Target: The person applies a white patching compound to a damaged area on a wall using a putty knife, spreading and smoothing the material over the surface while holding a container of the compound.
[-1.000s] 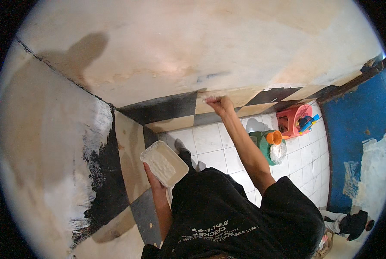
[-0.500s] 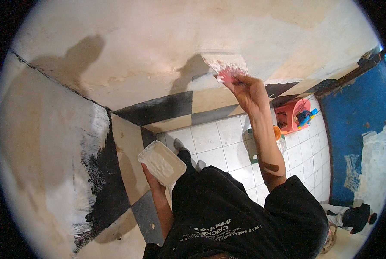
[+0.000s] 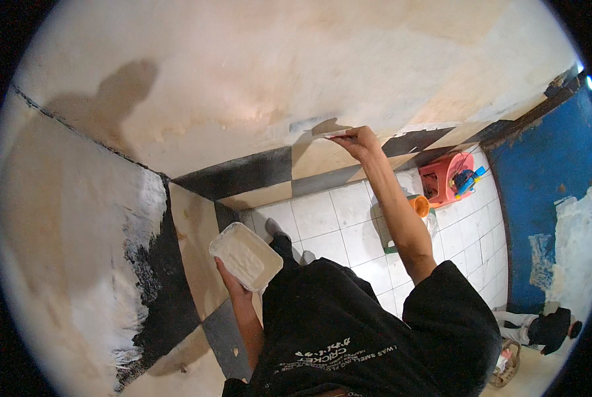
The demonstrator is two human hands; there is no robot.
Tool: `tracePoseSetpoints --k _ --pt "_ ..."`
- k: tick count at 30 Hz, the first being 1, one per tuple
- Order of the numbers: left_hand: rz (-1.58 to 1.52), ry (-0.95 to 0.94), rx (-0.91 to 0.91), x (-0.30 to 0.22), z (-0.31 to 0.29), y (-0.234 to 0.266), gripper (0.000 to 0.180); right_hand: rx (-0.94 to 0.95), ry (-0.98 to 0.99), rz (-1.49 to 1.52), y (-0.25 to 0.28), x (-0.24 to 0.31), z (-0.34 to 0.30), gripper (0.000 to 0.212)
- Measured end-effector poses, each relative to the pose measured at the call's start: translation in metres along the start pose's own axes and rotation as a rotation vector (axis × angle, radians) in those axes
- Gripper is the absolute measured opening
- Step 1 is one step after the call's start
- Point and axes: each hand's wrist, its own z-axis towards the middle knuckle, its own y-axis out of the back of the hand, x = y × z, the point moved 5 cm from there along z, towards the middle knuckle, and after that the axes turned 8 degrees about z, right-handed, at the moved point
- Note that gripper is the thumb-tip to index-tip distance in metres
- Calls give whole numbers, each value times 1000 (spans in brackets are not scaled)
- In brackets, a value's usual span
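Note:
My left hand grips a white rectangular tub from below and the side. White putty lies inside it. Up at the front wall, my right hand is closed round a putty knife. The blade appears nearly edge-on, close to the plaster just above a band of black and cream squares; whether it touches cannot be made out. Most of the knife's handle is hidden by my fingers.
Patchy white filler covers part of the left wall. On the white tiled floor stand a pink plastic stool with blue items and an orange container. A blue wall rises at right; another person is at lower right.
My right hand has moved down the wall and slightly left, and the putty knife has turned from broad side to nearly edge-on. The left hand with the tub barely shifts.

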Motion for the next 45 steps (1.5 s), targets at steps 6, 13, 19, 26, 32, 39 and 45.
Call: tracePoseSetpoints --k 6,13,19,26,32,39,45 --pt "31 14 -1 3 3 -7 70 219 62 -17 -84 51 -84 30" --pt "-49 53 82 12 -1 -20 69 369 193 0 -89 70 -179 25" --pt "85 31 95 26 3 -19 68 162 413 -34 -3 7 -160 12" --pt "95 75 128 28 -8 -40 68 -21 1112 -552 -10 -1 -109 23" --pt "135 47 114 24 -22 -32 68 -218 1287 -944 -90 -45 -71 61" --pt "159 60 20 19 -23 -25 65 -64 1487 -1026 -106 -118 -104 54" --pt "131 34 155 16 -21 -32 73 -230 1385 -1039 -31 -42 -121 45"
